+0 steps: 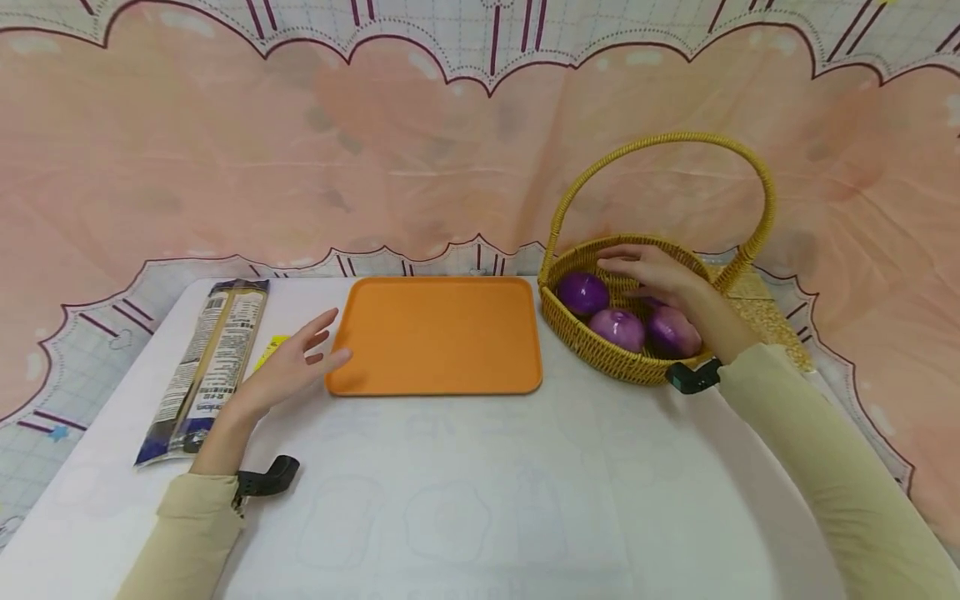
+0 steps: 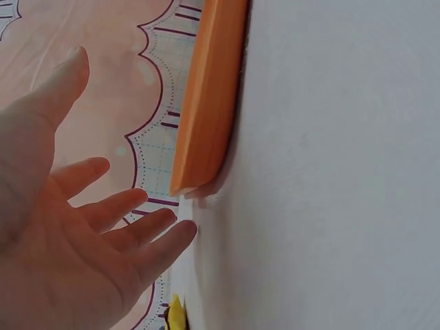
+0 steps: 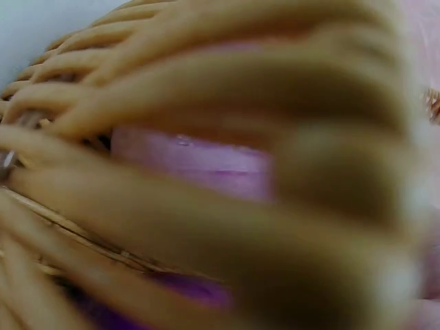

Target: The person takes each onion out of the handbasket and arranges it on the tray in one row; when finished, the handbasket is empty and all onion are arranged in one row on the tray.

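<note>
My left hand (image 1: 288,367) hovers beside the left edge of an orange tray (image 1: 438,337), fingers spread and holding nothing. In the left wrist view, that hand (image 2: 103,234) is apart from the tray's corner (image 2: 210,103). My right hand (image 1: 652,268) reaches over a yellow woven basket (image 1: 600,354) with its fingers extended. Purple onions lie in it: a dark one (image 1: 583,293) at the left, a paler one (image 1: 617,330) in front, and another (image 1: 673,332) under the wrist. Blurred basket weave (image 3: 137,185) fills the right wrist view, an onion (image 3: 206,161) showing through a gap.
A long printed packet (image 1: 213,358) lies at the left of the white table (image 1: 450,492), with a yellow item (image 1: 270,350) partly behind my left hand. The basket's tall handle (image 1: 678,137) arches above it. A bag of pale grains (image 1: 768,321) lies behind the basket's right side.
</note>
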Demonstrator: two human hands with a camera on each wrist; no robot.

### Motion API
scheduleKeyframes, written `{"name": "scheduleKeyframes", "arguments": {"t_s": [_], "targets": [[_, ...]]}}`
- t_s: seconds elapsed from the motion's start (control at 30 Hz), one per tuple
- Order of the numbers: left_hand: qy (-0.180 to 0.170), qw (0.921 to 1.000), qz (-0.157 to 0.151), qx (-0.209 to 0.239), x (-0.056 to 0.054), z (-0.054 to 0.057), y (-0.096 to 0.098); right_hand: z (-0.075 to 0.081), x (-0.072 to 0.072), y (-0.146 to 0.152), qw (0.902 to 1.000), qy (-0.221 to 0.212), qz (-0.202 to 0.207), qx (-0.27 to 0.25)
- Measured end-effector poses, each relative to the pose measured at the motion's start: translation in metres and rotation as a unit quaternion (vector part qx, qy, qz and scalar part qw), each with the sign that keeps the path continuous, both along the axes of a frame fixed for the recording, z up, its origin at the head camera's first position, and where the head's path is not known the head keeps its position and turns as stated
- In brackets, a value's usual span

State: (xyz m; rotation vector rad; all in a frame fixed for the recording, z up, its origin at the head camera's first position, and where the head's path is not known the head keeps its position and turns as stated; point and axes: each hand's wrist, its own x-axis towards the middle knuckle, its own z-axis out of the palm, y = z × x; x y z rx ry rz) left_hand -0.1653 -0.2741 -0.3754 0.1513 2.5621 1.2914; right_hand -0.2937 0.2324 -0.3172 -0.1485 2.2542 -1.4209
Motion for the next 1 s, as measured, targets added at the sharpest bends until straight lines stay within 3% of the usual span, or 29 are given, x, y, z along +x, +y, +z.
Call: {"name": "scheduleKeyframes", "arguments": {"t_s": [0.2, 0.53, 1.0], "targets": [[-0.005, 0.9999, 0.011, -0.003, 0.0, -0.008, -0.001, 0.009, -0.008, -0.002, 0.9974, -0.037, 0.05, 0.036], [0.032, 0.9979, -0.018, -0.054, -0.002, -0.016, 0.0, 0.015, -0.021, -0.005, 0.9863, -0.054, 0.097, 0.122], [0.063, 0.9939, -0.047, -0.077, -0.002, -0.029, -0.006, 0.014, -0.04, -0.003, 0.9765, -0.076, 0.163, 0.118]]}}
